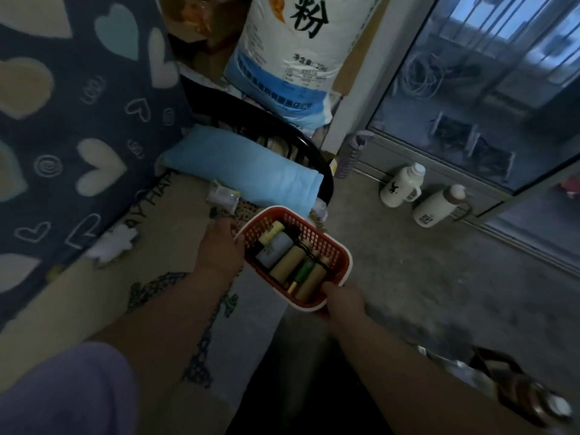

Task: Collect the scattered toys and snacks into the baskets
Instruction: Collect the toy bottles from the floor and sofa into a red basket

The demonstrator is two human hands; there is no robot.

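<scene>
Basket: red mesh basket with a white rim, held over the bed's edge, beside the concrete floor.
Contents: tan cardboard tubes, a pale blue pack, a green piece, a yellow-capped item.
Left hand: clasps the basket's far-left rim.
Right hand: grips the near corner, thumb over the rim.
Bed: blue pillow just behind the basket; heart-pattern blanket to the left.
Floor: two white flasks by the glass door.

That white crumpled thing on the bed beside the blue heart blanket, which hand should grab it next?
Left, probably. The left hand grips the red plastic basket on the side nearer the white crumpled item; the right hand holds the far side.
</scene>
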